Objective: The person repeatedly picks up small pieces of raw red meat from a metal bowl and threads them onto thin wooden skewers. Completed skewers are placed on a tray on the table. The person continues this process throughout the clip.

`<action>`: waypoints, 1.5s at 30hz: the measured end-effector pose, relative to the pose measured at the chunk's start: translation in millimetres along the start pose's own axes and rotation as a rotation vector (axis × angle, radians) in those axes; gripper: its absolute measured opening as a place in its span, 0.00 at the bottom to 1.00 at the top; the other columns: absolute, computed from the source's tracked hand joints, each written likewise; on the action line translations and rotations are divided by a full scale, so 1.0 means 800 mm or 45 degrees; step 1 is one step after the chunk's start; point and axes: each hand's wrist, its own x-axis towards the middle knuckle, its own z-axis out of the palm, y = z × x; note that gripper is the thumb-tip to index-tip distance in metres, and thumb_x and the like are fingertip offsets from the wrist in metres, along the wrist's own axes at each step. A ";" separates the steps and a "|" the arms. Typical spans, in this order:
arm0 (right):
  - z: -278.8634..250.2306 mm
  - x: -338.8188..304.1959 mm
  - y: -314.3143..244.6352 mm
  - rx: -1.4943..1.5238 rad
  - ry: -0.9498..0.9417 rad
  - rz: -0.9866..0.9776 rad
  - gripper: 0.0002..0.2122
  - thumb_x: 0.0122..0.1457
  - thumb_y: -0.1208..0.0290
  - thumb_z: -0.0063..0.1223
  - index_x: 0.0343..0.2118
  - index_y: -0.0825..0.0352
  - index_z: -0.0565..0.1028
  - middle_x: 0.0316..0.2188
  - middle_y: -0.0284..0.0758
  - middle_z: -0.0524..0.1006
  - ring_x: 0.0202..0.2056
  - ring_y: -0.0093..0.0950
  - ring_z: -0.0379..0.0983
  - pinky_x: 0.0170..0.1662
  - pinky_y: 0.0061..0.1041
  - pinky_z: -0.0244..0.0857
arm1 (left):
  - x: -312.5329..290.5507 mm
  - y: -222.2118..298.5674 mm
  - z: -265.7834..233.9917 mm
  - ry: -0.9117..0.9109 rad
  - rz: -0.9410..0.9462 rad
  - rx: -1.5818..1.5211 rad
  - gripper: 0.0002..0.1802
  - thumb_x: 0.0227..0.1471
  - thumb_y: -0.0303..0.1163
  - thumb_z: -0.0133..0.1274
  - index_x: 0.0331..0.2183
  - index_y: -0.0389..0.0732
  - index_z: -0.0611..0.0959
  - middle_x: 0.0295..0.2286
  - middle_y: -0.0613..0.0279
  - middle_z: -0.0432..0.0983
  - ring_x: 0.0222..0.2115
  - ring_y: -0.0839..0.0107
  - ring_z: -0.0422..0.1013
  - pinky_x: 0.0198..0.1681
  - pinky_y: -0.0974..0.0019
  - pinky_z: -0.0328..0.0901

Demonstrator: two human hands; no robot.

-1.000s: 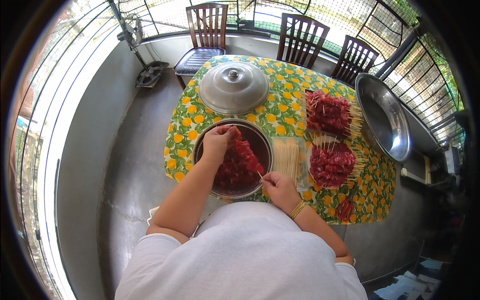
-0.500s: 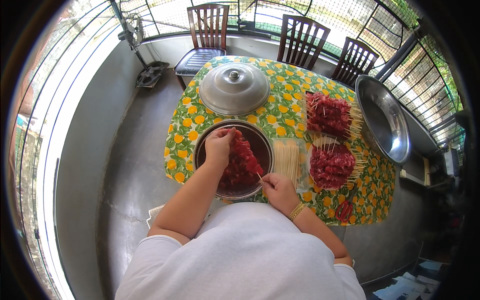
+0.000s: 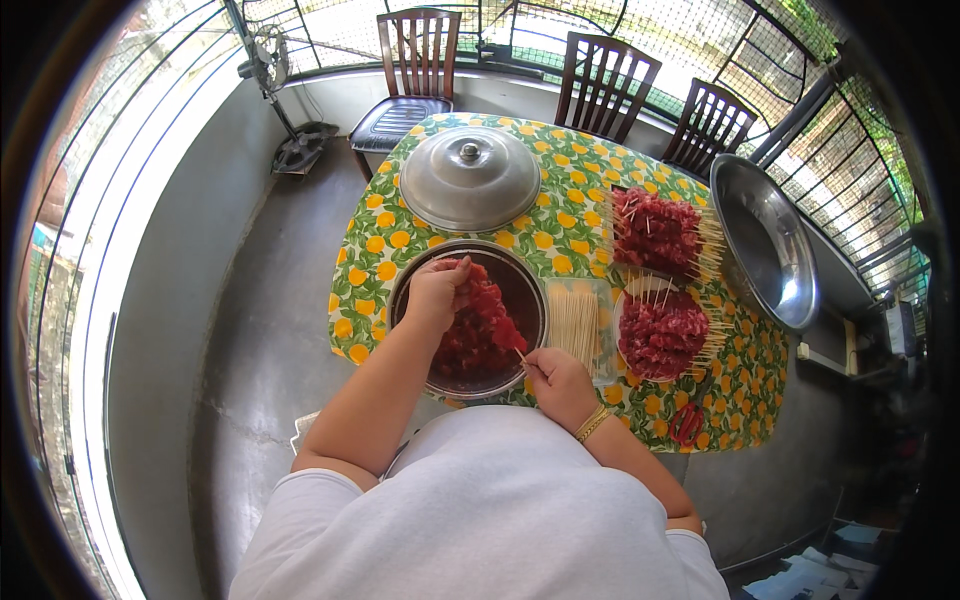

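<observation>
Head view: table [image 3: 380,250] in a flowered cloth, round lid [image 3: 468,178] at twelve o'clock, bowl [image 3: 525,285] of raw meat dead centre; left hand [image 3: 435,292] pinches meat on the skewer [image 3: 495,315], right hand [image 3: 558,385] at five o'clock clamps its stick end

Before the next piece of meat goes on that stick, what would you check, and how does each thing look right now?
1. Skewer held at its lower end by the right hand: ok.
2. Left hand at the upper end of the skewer, on the meat: ok.
3. Work kept over the meat bowl, so drips fall inside: ok.
4. Raw meat left in the bowl: ok.
5. Spare sticks within reach beside the bowl: ok.
6. Room on the plate of finished skewers: cannot tell, it looks heaped.
</observation>
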 end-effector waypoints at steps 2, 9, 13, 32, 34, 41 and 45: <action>0.001 -0.001 0.001 -0.007 -0.005 0.007 0.04 0.55 0.77 0.56 0.33 0.71 0.77 0.29 0.44 0.77 0.33 0.41 0.76 0.37 0.32 0.69 | 0.004 0.002 -0.004 -0.010 -0.028 0.041 0.06 0.55 0.32 0.60 0.33 0.43 0.79 0.28 0.64 0.80 0.25 0.74 0.74 0.29 0.66 0.73; 0.005 -0.002 0.002 -0.037 -0.018 0.025 0.04 0.55 0.78 0.56 0.33 0.70 0.78 0.30 0.43 0.77 0.34 0.41 0.75 0.37 0.33 0.69 | 0.001 0.006 -0.008 0.012 -0.067 0.074 0.05 0.55 0.30 0.59 0.33 0.43 0.79 0.26 0.65 0.78 0.22 0.74 0.73 0.28 0.65 0.73; 0.006 -0.002 0.003 -0.047 -0.034 0.004 0.04 0.55 0.77 0.56 0.33 0.69 0.78 0.29 0.43 0.77 0.34 0.41 0.75 0.38 0.34 0.69 | -0.005 0.007 -0.006 0.000 -0.041 0.100 0.06 0.55 0.31 0.60 0.32 0.42 0.79 0.24 0.67 0.76 0.23 0.74 0.72 0.28 0.65 0.71; 0.009 0.006 0.005 0.168 -0.068 0.143 0.06 0.59 0.76 0.56 0.36 0.72 0.77 0.29 0.41 0.78 0.30 0.30 0.76 0.35 0.26 0.68 | -0.003 0.003 -0.001 -0.103 -0.044 -0.057 0.04 0.58 0.32 0.56 0.34 0.43 0.79 0.29 0.64 0.80 0.26 0.71 0.77 0.31 0.64 0.75; 0.011 0.006 0.006 0.213 -0.076 0.176 0.06 0.59 0.76 0.56 0.36 0.72 0.77 0.28 0.39 0.78 0.30 0.26 0.75 0.35 0.24 0.68 | -0.004 0.007 -0.001 -0.114 -0.041 -0.036 0.05 0.59 0.32 0.54 0.34 0.43 0.80 0.29 0.64 0.80 0.26 0.71 0.77 0.31 0.65 0.75; 0.011 0.007 0.013 0.248 -0.076 0.183 0.06 0.60 0.76 0.54 0.37 0.73 0.77 0.28 0.36 0.78 0.31 0.23 0.74 0.36 0.21 0.67 | -0.003 0.013 -0.004 -0.183 -0.093 0.104 0.12 0.62 0.39 0.51 0.40 0.42 0.81 0.30 0.64 0.80 0.29 0.71 0.78 0.32 0.65 0.75; 0.015 0.008 0.014 0.340 -0.048 0.251 0.06 0.60 0.76 0.54 0.37 0.73 0.77 0.29 0.36 0.78 0.31 0.23 0.73 0.36 0.21 0.67 | -0.010 0.016 -0.003 -0.262 -0.137 -0.059 0.14 0.60 0.41 0.54 0.43 0.42 0.79 0.32 0.64 0.79 0.33 0.69 0.78 0.36 0.61 0.75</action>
